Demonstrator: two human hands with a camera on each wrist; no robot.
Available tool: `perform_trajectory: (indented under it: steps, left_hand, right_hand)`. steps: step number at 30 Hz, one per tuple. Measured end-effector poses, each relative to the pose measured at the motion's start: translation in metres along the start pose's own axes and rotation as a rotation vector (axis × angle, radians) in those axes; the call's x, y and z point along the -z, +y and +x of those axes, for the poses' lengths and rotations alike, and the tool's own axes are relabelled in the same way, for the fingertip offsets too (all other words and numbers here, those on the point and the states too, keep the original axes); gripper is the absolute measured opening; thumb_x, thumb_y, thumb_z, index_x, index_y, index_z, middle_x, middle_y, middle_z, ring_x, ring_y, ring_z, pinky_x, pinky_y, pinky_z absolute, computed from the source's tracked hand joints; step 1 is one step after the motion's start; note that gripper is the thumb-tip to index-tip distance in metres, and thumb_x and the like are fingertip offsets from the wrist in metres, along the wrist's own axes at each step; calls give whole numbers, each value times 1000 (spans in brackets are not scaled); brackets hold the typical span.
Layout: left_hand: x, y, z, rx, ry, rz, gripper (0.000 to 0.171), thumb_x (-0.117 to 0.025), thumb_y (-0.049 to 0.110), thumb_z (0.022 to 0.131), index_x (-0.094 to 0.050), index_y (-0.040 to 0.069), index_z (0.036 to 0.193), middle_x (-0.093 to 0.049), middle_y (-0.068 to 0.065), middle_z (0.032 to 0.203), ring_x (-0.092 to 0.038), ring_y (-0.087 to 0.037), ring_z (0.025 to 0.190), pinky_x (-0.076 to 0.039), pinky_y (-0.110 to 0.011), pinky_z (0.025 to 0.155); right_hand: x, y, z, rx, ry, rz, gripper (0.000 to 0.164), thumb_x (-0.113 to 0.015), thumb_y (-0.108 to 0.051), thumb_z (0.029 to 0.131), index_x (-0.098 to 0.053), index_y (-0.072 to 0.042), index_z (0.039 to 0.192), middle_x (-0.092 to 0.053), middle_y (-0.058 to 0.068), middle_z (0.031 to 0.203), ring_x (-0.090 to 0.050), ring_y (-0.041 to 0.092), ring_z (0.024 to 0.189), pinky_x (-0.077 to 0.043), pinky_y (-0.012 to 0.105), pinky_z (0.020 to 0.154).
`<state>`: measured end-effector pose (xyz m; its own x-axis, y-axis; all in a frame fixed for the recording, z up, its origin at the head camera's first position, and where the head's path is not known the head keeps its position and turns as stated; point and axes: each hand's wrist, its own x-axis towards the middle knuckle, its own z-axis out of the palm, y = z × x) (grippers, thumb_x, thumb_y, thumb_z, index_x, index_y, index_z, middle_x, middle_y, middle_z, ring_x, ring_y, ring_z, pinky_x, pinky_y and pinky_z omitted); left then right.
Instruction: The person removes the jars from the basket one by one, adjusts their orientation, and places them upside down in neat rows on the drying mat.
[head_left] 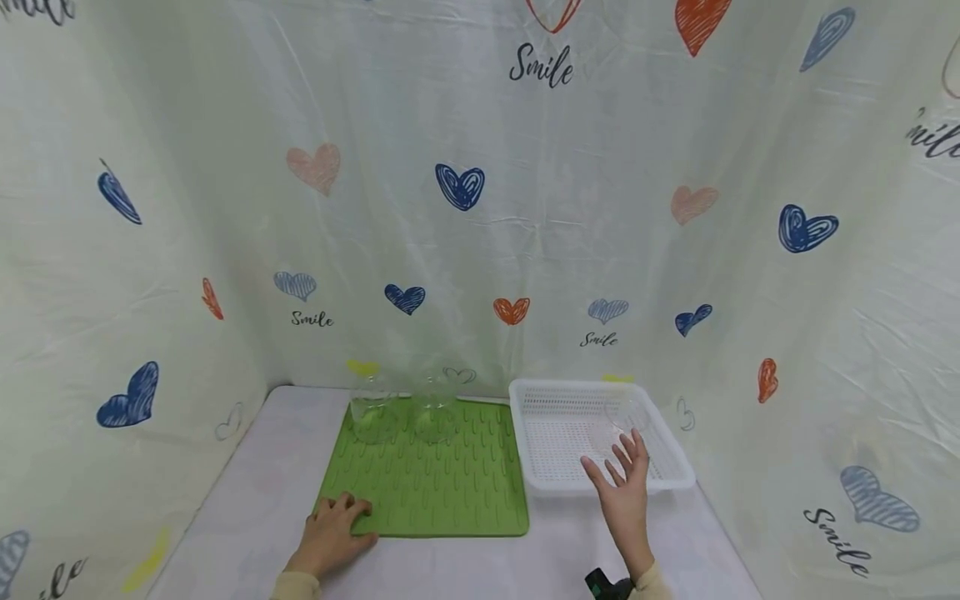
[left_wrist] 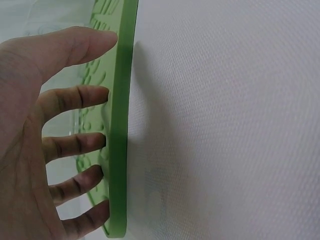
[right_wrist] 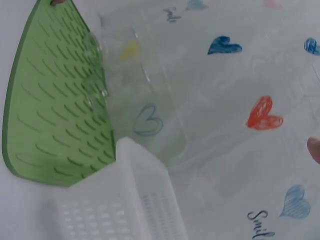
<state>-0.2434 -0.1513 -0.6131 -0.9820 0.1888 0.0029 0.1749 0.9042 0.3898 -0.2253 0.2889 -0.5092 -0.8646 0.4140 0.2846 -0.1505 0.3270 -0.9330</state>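
Observation:
My left hand (head_left: 332, 536) rests at the near left corner of a green drying mat (head_left: 442, 492). In the left wrist view its spread fingertips lie along the edge of the mat (left_wrist: 117, 125). My right hand (head_left: 625, 492) is raised over the near right part of a white perforated basket (head_left: 540, 487), fingers spread apart and nothing between them. Just beyond those fingers, the faint outline of a clear glass (head_left: 628, 411) shows in the basket. Two clear glasses, one left (head_left: 372, 421) and one right (head_left: 435, 417), stand side by side at the mat's far end.
The white table (head_left: 247, 475) carries the mat on the left and the basket on the right, close together. A pale curtain (head_left: 540, 250) printed with hearts hangs behind and at both sides. A black wrist camera (head_left: 606, 583) shows by the right sleeve.

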Motion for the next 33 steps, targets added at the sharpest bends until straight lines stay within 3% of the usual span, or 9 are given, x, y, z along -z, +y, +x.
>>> perform_trajectory:
  steps: [3,9,13,16,23,33]
  left_hand:
    - [0,-1,1,2,2,-3,44,-78,48,73,-66,21,107,-57,-8,110,-49,-45,107,-45,-69,78]
    - [1,-3,1,8,-5,-5,45,-78,48,73,-67,21,107,-56,-7,109,-49,-44,106,-44,-70,77]
    - [1,-3,2,4,-2,-4,46,-78,49,74,-67,21,108,-56,-7,110,-49,-44,107,-44,-71,78]
    - [2,-2,2,0,-4,-8,46,-77,50,74,-66,21,108,-56,-8,110,-48,-45,107,-44,-71,79]
    - [3,-1,1,8,-23,-9,44,-77,50,75,-66,22,108,-55,-7,111,-48,-44,107,-44,-70,79]
    - [1,0,-2,9,-23,-23,45,-77,48,75,-66,20,108,-54,-6,109,-47,-44,107,-44,-69,79]
  right_hand:
    - [11,15,15,-103,50,25,105,-77,-29,83,-1,-23,156,-19,21,155,-29,43,139,-34,51,111]
    - [23,43,44,-282,87,-15,120,-76,-44,81,16,-18,153,-4,31,155,-20,54,139,-28,59,113]
    - [25,56,60,-343,92,-19,123,-75,-44,82,21,-12,151,2,35,154,-14,57,139,-24,65,111]
    - [25,61,71,-363,106,12,120,-75,-36,83,21,-9,150,4,34,155,-7,54,142,-19,63,115]
    - [19,61,94,-469,111,-27,119,-74,-33,83,20,-7,150,3,39,151,-11,57,139,-17,64,115]
    - [10,73,112,-620,81,31,121,-71,-28,83,30,-5,145,17,39,150,7,56,141,-6,63,117]
